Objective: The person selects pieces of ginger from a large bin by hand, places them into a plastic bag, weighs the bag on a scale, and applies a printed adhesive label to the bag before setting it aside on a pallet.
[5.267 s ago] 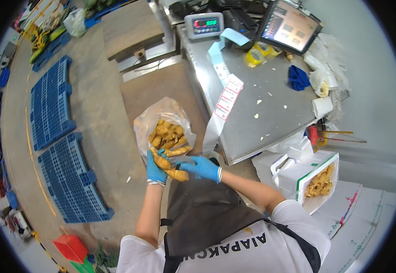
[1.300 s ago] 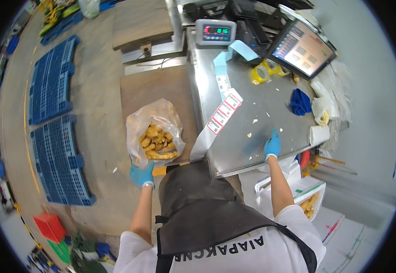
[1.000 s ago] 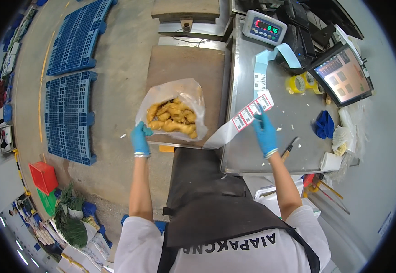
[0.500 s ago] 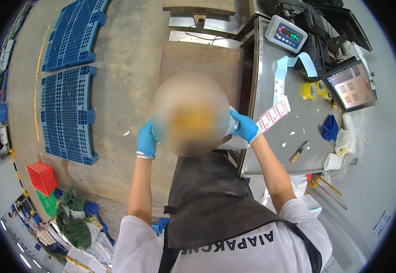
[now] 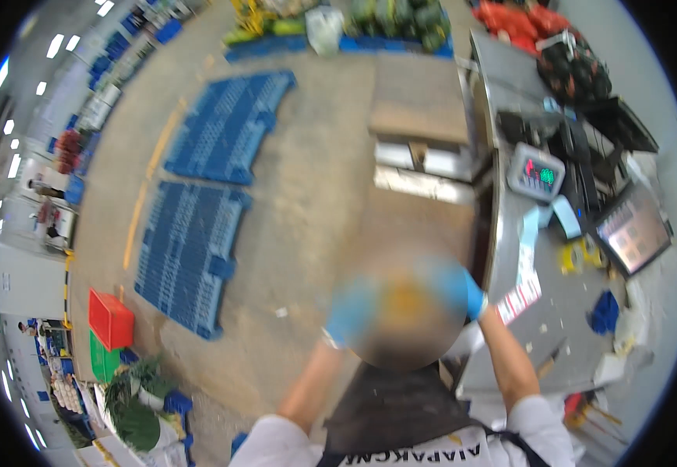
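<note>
My left hand (image 5: pixel 348 313), in a blue glove, is at the left of a round blurred patch that covers the middle of the view. My right hand (image 5: pixel 467 293), gloved in the same blue, is at its right side, next to the steel table. Between them a yellow-orange shape (image 5: pixel 405 299) shows through the blur; its kind cannot be made out. The fingers of both hands are smeared, so their grip is hidden. A strip of white labels with red borders (image 5: pixel 519 297) hangs at the table edge, close to my right hand.
On the steel table (image 5: pixel 502 350) stand a scale display (image 5: pixel 537 171), a touch screen (image 5: pixel 633 228), yellow tape rolls (image 5: pixel 580 255), a blue cloth (image 5: pixel 604 313) and a knife (image 5: pixel 550 359). Flat platforms (image 5: pixel 418 97) lie ahead. Blue pallets (image 5: pixel 190 253) and a red crate (image 5: pixel 110 319) are at left.
The view has tilted up and shifted left, bringing vegetables on a far pallet and red bags into sight. Both hands now sit lower and further right in the picture, closer together.
</note>
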The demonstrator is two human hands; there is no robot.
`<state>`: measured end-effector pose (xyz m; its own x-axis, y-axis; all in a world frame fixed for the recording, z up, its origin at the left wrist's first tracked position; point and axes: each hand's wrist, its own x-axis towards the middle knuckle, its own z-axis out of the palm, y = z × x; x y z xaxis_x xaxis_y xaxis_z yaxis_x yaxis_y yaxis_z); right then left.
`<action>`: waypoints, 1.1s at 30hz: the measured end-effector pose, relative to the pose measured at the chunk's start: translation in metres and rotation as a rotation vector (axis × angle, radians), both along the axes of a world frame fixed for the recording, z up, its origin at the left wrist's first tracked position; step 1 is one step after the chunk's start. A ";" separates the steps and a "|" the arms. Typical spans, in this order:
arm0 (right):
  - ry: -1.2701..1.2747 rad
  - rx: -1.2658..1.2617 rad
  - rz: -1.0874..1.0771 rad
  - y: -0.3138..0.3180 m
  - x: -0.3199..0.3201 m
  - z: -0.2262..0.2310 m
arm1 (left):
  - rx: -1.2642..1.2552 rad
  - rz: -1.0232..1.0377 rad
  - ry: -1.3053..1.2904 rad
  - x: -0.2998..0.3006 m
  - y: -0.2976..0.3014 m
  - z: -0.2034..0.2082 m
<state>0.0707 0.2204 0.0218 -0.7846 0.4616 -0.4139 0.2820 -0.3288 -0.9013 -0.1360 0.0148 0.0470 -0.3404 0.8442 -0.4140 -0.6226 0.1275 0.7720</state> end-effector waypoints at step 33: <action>-0.797 0.685 -0.274 -0.011 -0.034 -0.116 | -0.293 -0.697 1.070 0.054 0.030 -0.132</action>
<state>0.0368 0.2097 -0.0939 -0.2394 0.9069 -0.3468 0.8611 0.0333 -0.5073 -0.0822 0.0443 -0.0848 -0.1440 0.9006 -0.4100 0.5421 0.4185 0.7287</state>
